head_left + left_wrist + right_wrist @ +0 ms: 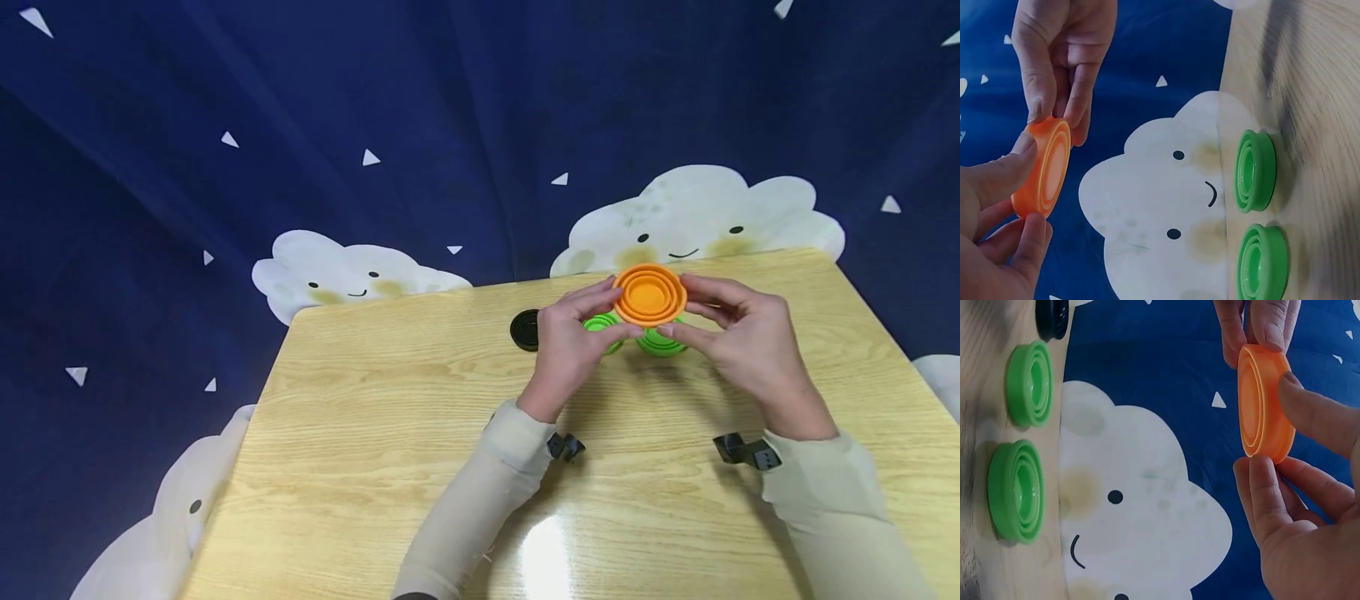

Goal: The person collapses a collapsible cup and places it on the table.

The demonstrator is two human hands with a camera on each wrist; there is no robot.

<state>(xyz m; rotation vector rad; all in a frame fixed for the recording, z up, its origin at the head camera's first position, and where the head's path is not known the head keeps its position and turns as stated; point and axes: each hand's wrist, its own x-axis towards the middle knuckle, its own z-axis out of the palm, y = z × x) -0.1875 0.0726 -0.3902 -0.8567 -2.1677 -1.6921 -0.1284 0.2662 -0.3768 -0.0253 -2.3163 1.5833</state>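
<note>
An orange collapsible cup [649, 295], folded flat into concentric rings, is held up above the table between both hands. My left hand [573, 332] pinches its left rim between thumb and fingers. On the opposite rim my right hand [750, 333] grips it the same way. Below and behind the orange cup lie two green collapsed cups on the table, a left one [600, 323] and a right one [662, 340]. In the head view the left hand and the orange cup partly cover them; both wrist views show them more fully.
A black round ringed piece [525, 330] lies left of the green cups, partly behind the left hand. The pale wooden table [360, 433] ends at a dark blue curtain [420, 108] with printed clouds. Black straps with small devices sit at both wrists.
</note>
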